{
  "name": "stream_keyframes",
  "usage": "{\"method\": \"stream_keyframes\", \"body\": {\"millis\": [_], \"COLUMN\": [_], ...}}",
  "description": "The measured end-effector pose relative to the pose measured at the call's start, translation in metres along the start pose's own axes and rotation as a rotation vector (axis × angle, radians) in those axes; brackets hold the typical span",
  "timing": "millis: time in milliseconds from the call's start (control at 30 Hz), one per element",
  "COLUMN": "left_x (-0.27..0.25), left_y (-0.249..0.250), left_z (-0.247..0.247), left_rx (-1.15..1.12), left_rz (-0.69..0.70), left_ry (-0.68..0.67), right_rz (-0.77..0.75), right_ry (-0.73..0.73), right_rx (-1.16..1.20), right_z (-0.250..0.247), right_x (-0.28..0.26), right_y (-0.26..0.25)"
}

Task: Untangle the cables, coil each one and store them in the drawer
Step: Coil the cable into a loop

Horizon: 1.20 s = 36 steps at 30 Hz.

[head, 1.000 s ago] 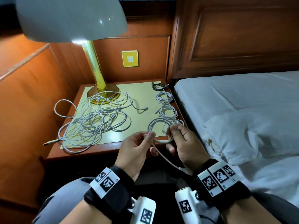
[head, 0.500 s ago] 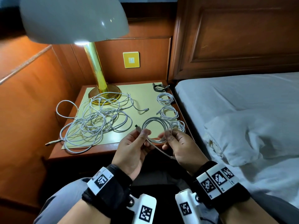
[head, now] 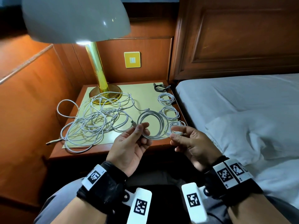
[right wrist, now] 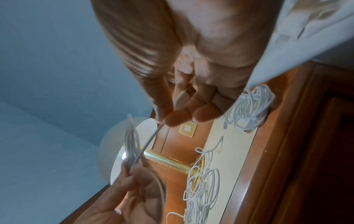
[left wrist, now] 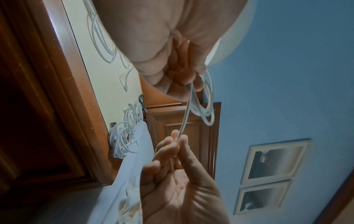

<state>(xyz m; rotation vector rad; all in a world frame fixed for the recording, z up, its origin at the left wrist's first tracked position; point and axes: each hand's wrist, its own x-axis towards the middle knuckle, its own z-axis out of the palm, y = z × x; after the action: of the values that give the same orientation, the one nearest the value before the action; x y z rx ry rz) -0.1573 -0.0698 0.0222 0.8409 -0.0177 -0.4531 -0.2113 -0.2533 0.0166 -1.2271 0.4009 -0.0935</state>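
Observation:
A white cable coil [head: 152,123] hangs in the air over the nightstand's front edge, held between both hands. My left hand [head: 137,133] pinches the coil's left side, with one plug end sticking up by the thumb. My right hand [head: 177,135] pinches the cable's free end [right wrist: 184,97] near its plug. In the left wrist view the coil [left wrist: 206,109] dangles from the left fingers and a strand runs down to the right fingers. A tangle of white cables [head: 95,120] lies on the nightstand's left half. No drawer shows.
Three coiled white cables [head: 169,111] and a coiled black one [head: 160,88] lie along the right edge of the nightstand [head: 145,96]. A brass lamp [head: 98,70] stands at its back left. The bed [head: 242,110] is on the right, wood panelling on the left.
The hands have moved apart and lifted the coil a little. The loose tail that hung below the hands has been drawn up; its end now sits in the right fingers.

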Motion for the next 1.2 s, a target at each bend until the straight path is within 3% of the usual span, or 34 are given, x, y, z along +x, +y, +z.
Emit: {"method": "stream_keyframes", "body": {"millis": [167, 433, 633, 800, 867, 1000, 1200], "left_x": [-0.006, -0.002, 0.001, 0.004, 0.005, 0.001, 0.001], "left_y": [-0.007, -0.013, -0.014, -0.021, -0.022, -0.023, -0.022], "left_z": [0.008, 0.006, 0.001, 0.0, 0.0, 0.0, -0.001], "left_rx": [0.073, 0.169, 0.29, 0.487, 0.603, 0.88, 1.073], "left_rz": [-0.072, 0.028, 0.076, 0.136, 0.175, 0.256, 0.373], "left_ry": [-0.066, 0.006, 0.075, 0.142, 0.14, 0.117, 0.077], "right_rz": [0.0, -0.019, 0.012, 0.042, -0.039, -0.366, -0.604], "right_ry": [0.116, -0.051, -0.066, -0.134, -0.094, 0.14, 0.169], "right_rx": [0.05, -0.259, 0.082, 0.149, -0.02, -0.562, -0.747], "right_z": [0.005, 0.009, 0.011, 0.007, 0.007, 0.008, 0.009], "right_x": [0.001, -0.004, -0.006, -0.009, -0.007, -0.006, -0.007], "right_y": [0.006, 0.007, 0.0, -0.006, -0.003, 0.011, 0.012]}}
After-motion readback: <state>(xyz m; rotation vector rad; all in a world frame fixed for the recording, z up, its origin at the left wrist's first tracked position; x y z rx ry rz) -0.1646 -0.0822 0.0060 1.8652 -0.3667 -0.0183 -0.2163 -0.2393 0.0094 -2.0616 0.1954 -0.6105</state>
